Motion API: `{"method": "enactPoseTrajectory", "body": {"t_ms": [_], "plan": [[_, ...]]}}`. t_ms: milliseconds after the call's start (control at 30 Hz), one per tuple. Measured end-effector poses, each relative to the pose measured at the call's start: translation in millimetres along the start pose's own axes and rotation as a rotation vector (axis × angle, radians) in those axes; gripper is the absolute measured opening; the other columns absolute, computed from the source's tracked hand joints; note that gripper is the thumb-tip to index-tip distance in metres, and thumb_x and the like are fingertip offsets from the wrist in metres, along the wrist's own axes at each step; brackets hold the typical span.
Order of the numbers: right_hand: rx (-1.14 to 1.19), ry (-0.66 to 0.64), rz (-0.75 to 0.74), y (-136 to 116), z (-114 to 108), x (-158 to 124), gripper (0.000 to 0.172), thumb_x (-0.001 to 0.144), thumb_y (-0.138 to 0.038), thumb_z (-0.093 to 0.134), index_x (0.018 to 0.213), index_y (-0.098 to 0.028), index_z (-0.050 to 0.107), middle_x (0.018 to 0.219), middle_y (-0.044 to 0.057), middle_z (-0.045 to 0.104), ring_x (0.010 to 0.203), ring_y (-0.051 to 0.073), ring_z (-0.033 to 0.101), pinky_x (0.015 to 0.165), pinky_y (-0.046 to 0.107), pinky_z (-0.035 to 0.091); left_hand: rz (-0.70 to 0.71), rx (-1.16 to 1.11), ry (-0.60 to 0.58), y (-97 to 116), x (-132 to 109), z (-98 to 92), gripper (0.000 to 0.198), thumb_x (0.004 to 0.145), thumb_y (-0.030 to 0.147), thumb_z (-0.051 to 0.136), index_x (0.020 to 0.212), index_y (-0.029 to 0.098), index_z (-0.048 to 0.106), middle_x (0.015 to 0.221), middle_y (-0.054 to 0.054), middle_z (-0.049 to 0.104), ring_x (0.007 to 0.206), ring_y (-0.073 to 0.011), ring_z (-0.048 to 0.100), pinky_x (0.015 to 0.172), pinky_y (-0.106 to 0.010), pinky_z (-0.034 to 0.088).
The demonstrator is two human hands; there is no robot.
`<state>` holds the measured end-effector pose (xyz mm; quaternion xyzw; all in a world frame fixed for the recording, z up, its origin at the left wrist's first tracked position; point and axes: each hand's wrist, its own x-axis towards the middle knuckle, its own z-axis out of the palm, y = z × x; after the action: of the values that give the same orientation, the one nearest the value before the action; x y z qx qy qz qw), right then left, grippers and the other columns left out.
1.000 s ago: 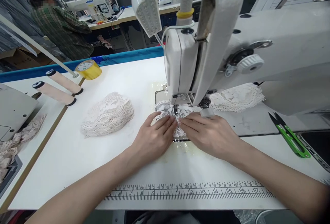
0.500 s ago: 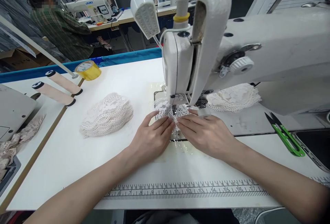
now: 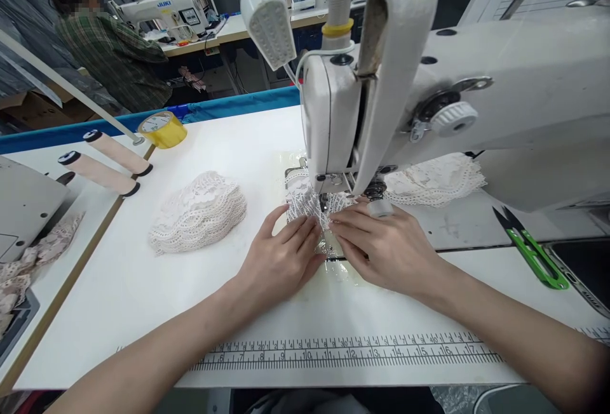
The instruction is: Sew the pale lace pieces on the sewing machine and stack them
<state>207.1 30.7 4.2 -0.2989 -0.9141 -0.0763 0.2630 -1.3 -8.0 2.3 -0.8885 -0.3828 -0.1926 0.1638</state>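
Note:
A white sewing machine (image 3: 429, 84) stands over the white table (image 3: 229, 141). Under its presser foot lies a small piece of white lace (image 3: 307, 203). My left hand (image 3: 281, 261) rests flat on the lace's left side, fingers stretched toward the needle. My right hand (image 3: 386, 246) presses the lace from the right, fingers extended and close together. The fingertips of both hands nearly meet just in front of the foot.
A heap of lace pieces (image 3: 197, 211) lies to the left, another lace pile (image 3: 433, 179) behind the machine arm. Green thread snips (image 3: 534, 252) lie at the right. Yellow tape roll (image 3: 162, 128) and two thread cones (image 3: 102, 163) sit at far left. A person stands in the background.
The lace has fed a little further under the foot. Both hands stay pressed on it and have shifted only slightly.

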Motion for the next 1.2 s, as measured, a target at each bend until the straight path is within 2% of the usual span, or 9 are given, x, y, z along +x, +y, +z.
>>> {"method": "enactPoseTrajectory", "body": {"t_ms": [333, 533, 833, 1067, 1200], "plan": [[-0.076, -0.051, -0.042, 2, 1, 0, 0.029, 0.084, -0.013, 0.049, 0.103, -0.015, 0.072, 0.109, 0.007, 0.072, 0.084, 0.019, 0.066, 0.084, 0.036, 0.047, -0.016, -0.032, 0.013, -6, -1, 6.7, 0.029, 0.094, 0.028, 0.054, 0.116, 0.013, 0.065, 0.115, -0.01, 0.071, 0.108, -0.0226, 0.066, 0.111, -0.05, 0.036], [-0.17, -0.087, -0.012, 2, 5, 1, 0.03, 0.086, -0.013, 0.048, 0.106, -0.014, 0.07, 0.099, 0.008, 0.075, 0.089, 0.022, 0.066, 0.092, 0.04, 0.043, -0.05, -0.021, -0.007, -9, 3, 9.6, 0.033, 0.095, 0.033, 0.052, 0.115, 0.01, 0.065, 0.115, -0.012, 0.071, 0.108, -0.024, 0.066, 0.111, -0.052, 0.034], [-0.2, -0.115, -0.006, 4, 5, 4, 0.032, 0.087, -0.013, 0.05, 0.113, -0.013, 0.068, 0.109, 0.008, 0.072, 0.098, 0.023, 0.064, 0.097, 0.043, 0.041, -0.107, -0.053, -0.029, -16, 6, 14.8, 0.038, 0.097, 0.036, 0.048, 0.123, 0.013, 0.062, 0.121, -0.012, 0.068, 0.115, -0.0245, 0.063, 0.114, -0.054, 0.03], [-0.192, -0.085, -0.024, 5, 1, 5, 0.029, 0.088, -0.014, 0.049, 0.109, -0.015, 0.069, 0.113, 0.006, 0.071, 0.094, 0.022, 0.064, 0.102, 0.044, 0.037, -0.174, -0.082, -0.099, -19, 6, 16.9, 0.044, 0.098, 0.04, 0.045, 0.13, 0.012, 0.057, 0.13, -0.012, 0.062, 0.125, -0.0266, 0.055, 0.116, -0.056, 0.025], [-0.2, -0.069, -0.031, 6, 0, 4, 0.029, 0.088, -0.013, 0.049, 0.108, -0.014, 0.07, 0.106, 0.006, 0.074, 0.089, 0.021, 0.065, 0.1, 0.043, 0.037, -0.224, -0.068, -0.137, -19, 5, 17.3, 0.049, 0.098, 0.043, 0.045, 0.135, 0.011, 0.053, 0.136, -0.012, 0.058, 0.13, -0.0299, 0.05, 0.114, -0.056, 0.028]]}}
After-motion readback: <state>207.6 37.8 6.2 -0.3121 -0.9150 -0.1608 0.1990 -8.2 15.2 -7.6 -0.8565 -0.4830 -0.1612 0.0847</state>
